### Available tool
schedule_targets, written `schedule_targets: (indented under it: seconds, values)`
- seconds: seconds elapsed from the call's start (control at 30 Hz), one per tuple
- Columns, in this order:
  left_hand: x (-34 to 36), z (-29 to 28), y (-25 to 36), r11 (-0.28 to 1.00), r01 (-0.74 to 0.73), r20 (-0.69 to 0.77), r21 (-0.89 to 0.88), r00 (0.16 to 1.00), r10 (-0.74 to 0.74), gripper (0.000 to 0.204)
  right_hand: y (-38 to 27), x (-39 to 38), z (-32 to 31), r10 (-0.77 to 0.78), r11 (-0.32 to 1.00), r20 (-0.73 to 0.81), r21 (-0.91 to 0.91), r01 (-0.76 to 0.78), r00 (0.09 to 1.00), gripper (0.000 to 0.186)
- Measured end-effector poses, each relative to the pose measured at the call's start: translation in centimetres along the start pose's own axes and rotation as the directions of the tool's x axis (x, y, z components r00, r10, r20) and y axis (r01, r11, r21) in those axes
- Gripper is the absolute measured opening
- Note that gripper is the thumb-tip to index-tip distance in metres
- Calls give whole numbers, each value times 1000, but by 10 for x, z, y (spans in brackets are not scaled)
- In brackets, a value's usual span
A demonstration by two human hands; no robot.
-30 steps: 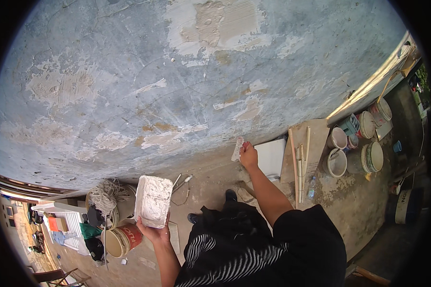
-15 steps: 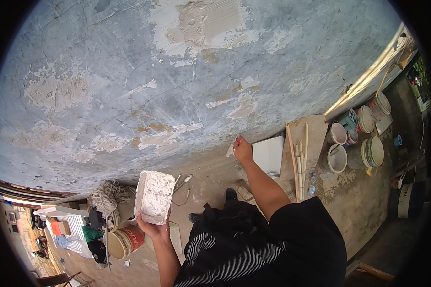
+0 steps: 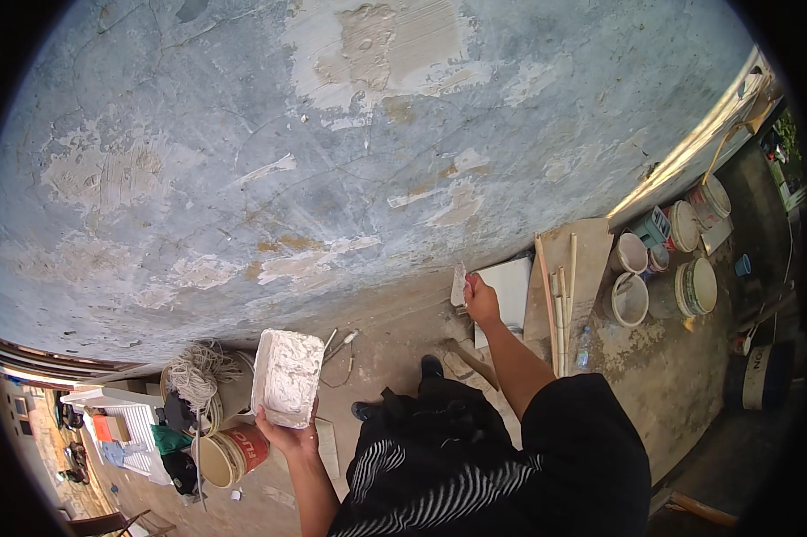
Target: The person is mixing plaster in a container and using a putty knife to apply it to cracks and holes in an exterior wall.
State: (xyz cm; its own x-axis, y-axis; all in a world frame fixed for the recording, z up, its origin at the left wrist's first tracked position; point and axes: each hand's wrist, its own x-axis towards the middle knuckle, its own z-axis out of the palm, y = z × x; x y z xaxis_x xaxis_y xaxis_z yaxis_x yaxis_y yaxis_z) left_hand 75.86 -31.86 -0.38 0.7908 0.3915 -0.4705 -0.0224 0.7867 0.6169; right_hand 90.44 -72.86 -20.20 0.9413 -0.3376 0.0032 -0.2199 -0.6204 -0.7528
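Observation:
My left hand (image 3: 291, 436) grips a rectangular tub (image 3: 287, 378) from below, its inside coated with white putty. In my right hand (image 3: 481, 301) is a putty knife (image 3: 459, 285), its pale blade pointing up toward the wall; my fist covers the handle. The blade appears apart from the wall, near its foot, with a white panel (image 3: 504, 295) behind my hand. Before me rises a worn blue-grey wall (image 3: 198, 161) bearing several pale putty patches (image 3: 439, 54).
Several buckets (image 3: 631, 299) stand at the right beside bamboo poles (image 3: 561, 313) and a leaning board (image 3: 591, 251). At the left are a mop head (image 3: 198, 371), a red-and-cream bucket (image 3: 233, 452) and a white slatted rack (image 3: 135, 438). A plastic bottle (image 3: 584, 347) is on the floor.
My right hand has moved right and slightly down with the putty knife, whose blade now shows more. The tub in my left hand has dropped a little.

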Motion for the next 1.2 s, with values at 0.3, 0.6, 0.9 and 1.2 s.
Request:
schedule_targets:
  seconds: [0.3, 0.6, 0.9, 1.2]
  values:
    - [3, 10, -6, 997, 51, 57, 56, 997, -54, 66, -12, 14, 3, -40, 998, 40, 47, 39, 998, 18]
    - [-2, 5, -3, 999, 36, 17, 13, 999, -36, 65, -22, -18, 29, -23, 996, -35, 83, 26, 999, 22]
    - [-4, -9, 2, 1000, -15, -31, 20, 999, 16, 63, -26, -27, 46, 29, 992, 23, 124, -31, 999, 22]
    - [2, 14, -8, 1000, 30, -16, 9, 999, -30, 65, 13, 5, 138, 251, 878, -343, 474, -64, 905, 17]
